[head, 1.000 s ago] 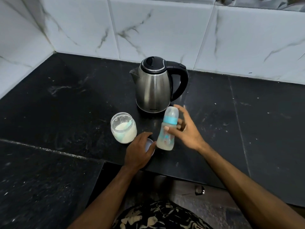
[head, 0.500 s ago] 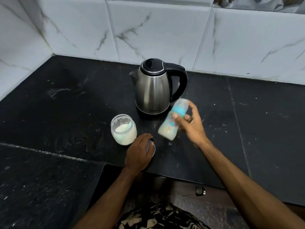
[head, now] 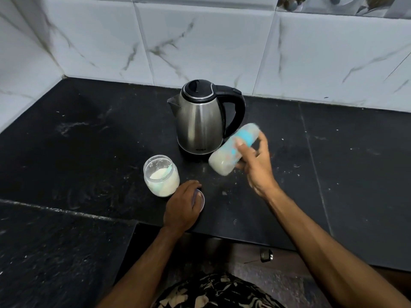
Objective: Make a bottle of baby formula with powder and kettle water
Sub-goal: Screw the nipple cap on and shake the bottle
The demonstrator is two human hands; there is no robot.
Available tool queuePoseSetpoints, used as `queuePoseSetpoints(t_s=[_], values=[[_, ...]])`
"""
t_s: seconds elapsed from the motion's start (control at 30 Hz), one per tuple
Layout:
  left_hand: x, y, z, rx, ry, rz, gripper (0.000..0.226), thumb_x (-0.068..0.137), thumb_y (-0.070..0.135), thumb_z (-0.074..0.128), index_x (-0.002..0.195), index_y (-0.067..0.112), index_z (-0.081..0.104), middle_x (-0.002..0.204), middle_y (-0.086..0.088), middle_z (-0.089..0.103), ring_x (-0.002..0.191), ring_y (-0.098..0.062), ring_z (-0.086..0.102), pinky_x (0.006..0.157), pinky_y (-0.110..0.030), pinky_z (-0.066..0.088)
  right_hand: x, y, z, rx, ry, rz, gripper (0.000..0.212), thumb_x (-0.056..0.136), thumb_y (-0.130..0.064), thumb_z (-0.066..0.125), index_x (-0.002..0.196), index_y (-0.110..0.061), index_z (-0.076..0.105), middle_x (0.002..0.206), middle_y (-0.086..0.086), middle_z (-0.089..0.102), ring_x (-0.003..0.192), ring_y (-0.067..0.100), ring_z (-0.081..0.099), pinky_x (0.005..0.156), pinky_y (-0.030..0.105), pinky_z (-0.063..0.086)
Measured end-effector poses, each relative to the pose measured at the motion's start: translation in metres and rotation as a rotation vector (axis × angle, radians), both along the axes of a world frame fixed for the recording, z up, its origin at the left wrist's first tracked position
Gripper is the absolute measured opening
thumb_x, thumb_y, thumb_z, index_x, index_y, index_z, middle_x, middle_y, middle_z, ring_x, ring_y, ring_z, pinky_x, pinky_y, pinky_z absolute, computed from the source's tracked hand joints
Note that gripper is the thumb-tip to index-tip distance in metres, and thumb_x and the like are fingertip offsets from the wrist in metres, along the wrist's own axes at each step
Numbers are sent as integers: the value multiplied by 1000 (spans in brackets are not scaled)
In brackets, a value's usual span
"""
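Note:
My right hand (head: 255, 165) grips a capped baby bottle (head: 231, 153) with a blue collar, tilted far over with its top toward the upper right and lifted off the counter; it looks blurred and holds pale milky liquid. A steel kettle (head: 200, 121) with a black lid and handle stands just behind it. To the left stands an open clear jar of white powder (head: 161, 176) with a scoop inside. My left hand (head: 181, 207) rests curled over the jar's round lid (head: 200, 201) on the black counter (head: 89, 152).
White marble-look tiles (head: 200, 45) form the wall behind and at the left. The counter steps down at a front edge near my body. A small dark object (head: 265, 255) lies on the floor below the edge.
The bottle went from upright on the counter to lifted and tilted strongly to the right in my right hand. My left hand has stayed on the lid.

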State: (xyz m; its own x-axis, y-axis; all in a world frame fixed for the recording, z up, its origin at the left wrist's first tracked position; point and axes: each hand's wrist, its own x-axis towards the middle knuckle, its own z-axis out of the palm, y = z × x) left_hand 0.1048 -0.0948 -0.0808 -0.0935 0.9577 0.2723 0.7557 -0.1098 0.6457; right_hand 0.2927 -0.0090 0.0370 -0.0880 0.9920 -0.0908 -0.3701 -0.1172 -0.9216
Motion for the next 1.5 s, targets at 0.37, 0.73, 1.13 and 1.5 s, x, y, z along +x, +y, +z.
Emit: queuePoseSetpoints(t_s=[0.37, 0.73, 1.13, 1.5], values=[[-1, 0, -3, -15, 15, 3, 37, 91, 33, 45, 114, 15, 68, 123, 3, 65, 117, -12, 57, 101, -12, 33, 6, -3, -2, 28, -9, -5, 64, 90, -11, 67, 143, -21, 34, 98, 3, 73, 88, 19, 71, 67, 39, 61], [-1, -1, -2, -19, 16, 5, 35, 90, 29, 49, 115, 13, 68, 124, 1, 65, 117, -10, 55, 102, -5, 27, 9, -7, -11, 25, -115, 39, 66, 88, -11, 70, 141, -25, 34, 104, 6, 73, 89, 19, 73, 70, 40, 61], [0, 0, -2, 0, 20, -3, 30, 89, 20, 56, 117, 12, 66, 123, -2, 66, 115, -11, 55, 101, -8, 30, 12, -17, -16, 70, -276, 327, 75, 79, -13, 76, 140, -28, 36, 114, 18, 68, 96, 25, 72, 71, 36, 60], [-3, 2, -7, -17, 29, -13, 30, 88, 19, 62, 117, 15, 66, 123, 2, 65, 115, -13, 59, 100, -12, 34, 12, -19, -13, 84, -296, 370, 82, 74, -19, 78, 143, -27, 34, 113, 12, 69, 100, 26, 72, 77, 42, 61]])
